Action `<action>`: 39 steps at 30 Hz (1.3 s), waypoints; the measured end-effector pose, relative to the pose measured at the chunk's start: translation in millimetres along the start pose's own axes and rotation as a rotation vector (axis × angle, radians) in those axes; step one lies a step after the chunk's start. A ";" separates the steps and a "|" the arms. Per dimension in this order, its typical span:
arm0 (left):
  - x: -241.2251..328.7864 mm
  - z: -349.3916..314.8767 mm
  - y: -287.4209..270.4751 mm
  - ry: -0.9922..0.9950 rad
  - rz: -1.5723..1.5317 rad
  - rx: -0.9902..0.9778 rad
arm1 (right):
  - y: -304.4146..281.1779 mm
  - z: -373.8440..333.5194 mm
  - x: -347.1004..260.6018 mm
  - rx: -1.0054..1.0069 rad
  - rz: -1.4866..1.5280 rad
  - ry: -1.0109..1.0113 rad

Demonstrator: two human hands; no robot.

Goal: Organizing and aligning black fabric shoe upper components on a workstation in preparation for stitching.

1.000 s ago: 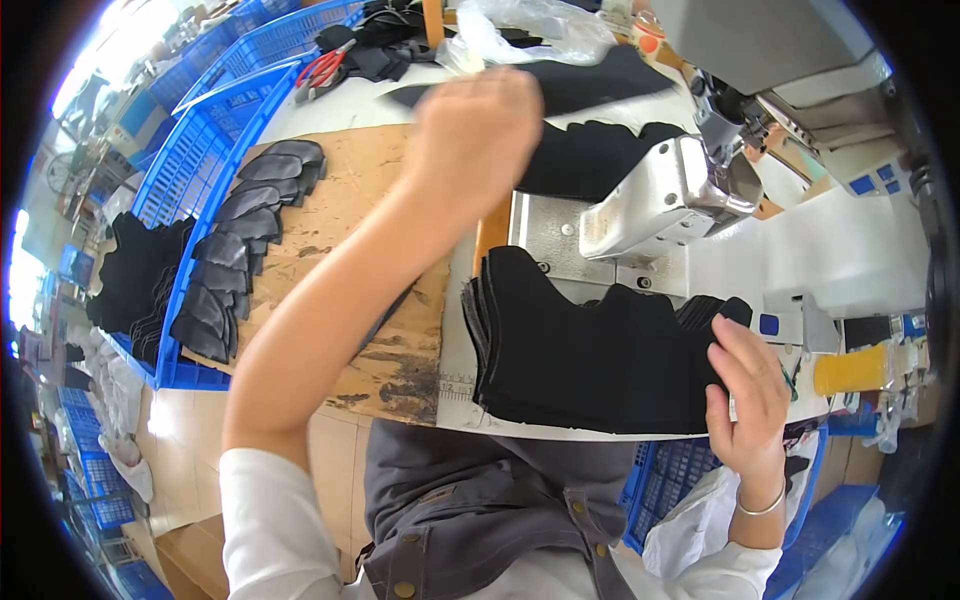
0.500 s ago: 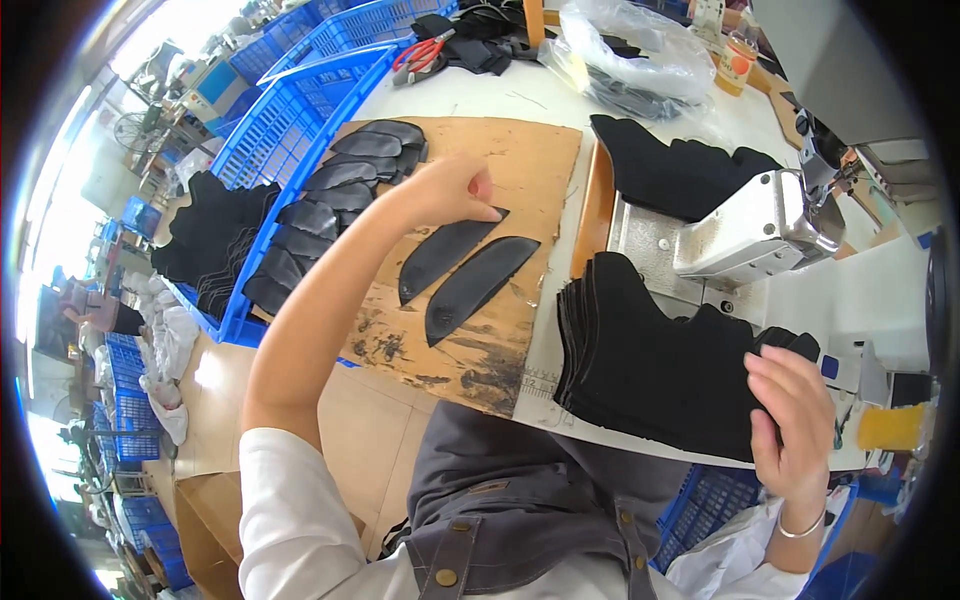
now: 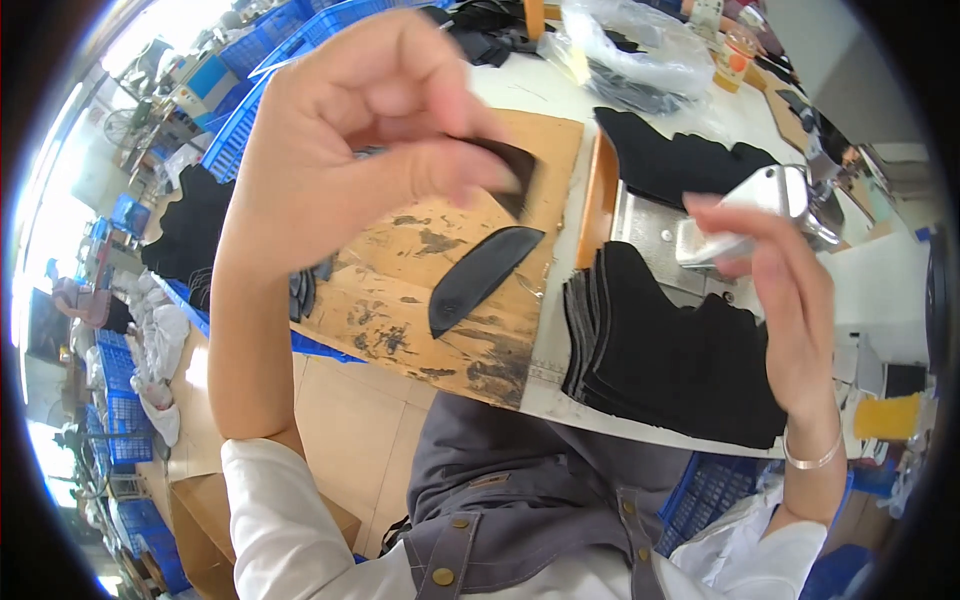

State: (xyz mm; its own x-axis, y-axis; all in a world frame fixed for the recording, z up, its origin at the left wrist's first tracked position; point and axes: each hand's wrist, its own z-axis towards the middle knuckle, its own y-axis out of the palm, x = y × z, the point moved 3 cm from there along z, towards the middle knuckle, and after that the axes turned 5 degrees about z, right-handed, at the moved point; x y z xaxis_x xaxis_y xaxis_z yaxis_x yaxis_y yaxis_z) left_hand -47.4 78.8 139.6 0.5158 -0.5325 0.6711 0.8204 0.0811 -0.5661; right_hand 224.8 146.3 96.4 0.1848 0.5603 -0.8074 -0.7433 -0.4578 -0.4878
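Note:
My left hand (image 3: 350, 150) is raised close to the view. Its thumb and fingers pinch a thin, dark, leather-like piece (image 3: 515, 172), partly blurred and hidden by the fingers. Below it, a matching curved black piece (image 3: 482, 282) lies flat on a worn brown cardboard sheet (image 3: 410, 300). Over the right part of a stack of black fabric pieces (image 3: 670, 360) hovers my right hand (image 3: 790, 300), fingers apart and slightly blurred, with nothing seen in it. The white sewing machine arm (image 3: 755, 205) stands just beyond its fingertips.
Another black fabric stack (image 3: 675, 160) lies behind the machine arm. A clear plastic bag (image 3: 640, 60) and an orange-labelled container (image 3: 735, 60) stand farther back. Blue crates (image 3: 235, 130) border the table's left, and more black cut pieces (image 3: 190, 225) hang there.
My left hand has taken one of the two curved pieces off the cardboard and lifted it toward the view. My right hand has risen from the fabric stack's right edge toward the machine arm.

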 end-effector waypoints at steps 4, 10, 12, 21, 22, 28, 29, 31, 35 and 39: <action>19.1 29.5 52.1 0.386 -0.428 -0.144 | 16.9 32.2 19.2 -0.183 0.648 0.051; 17.5 24.2 107.6 -0.183 -0.846 -0.238 | -3.2 -29.2 35.9 -0.367 0.984 0.414; 9.4 23.5 117.3 -0.327 -0.998 -0.388 | -7.2 -42.3 39.7 -0.261 1.019 0.192; -10.7 23.4 182.9 -0.437 -0.417 -0.556 | -25.2 -85.8 43.4 -0.125 0.493 0.611; -12.8 21.3 187.9 -0.394 -0.399 -0.603 | -24.9 -87.6 43.1 -0.137 0.359 0.568; 0.8 22.8 195.2 -0.298 -0.140 -0.620 | -23.0 -89.6 43.9 -0.095 0.143 0.393; 2.7 24.0 195.0 -0.230 -0.059 -0.571 | -22.9 -89.2 44.1 -0.099 0.091 0.316; 2.6 24.2 197.0 -0.217 -0.010 -0.588 | -23.3 -88.0 45.2 -0.099 0.039 0.246; 1.3 24.6 198.3 -0.220 0.018 -0.599 | -23.3 -86.0 45.6 -0.133 0.006 0.240; 0.1 24.5 199.3 -0.187 0.029 -0.584 | -23.9 -84.9 45.3 -0.149 -0.005 0.245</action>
State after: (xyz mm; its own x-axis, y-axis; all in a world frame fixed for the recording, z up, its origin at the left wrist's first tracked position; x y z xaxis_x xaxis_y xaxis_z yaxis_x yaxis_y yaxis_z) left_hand 122.2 115.6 38.6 0.6140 -0.3763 0.6938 0.5613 -0.4099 -0.7190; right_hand 305.5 124.1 43.3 0.3513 0.3876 -0.8523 -0.6425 -0.5623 -0.5206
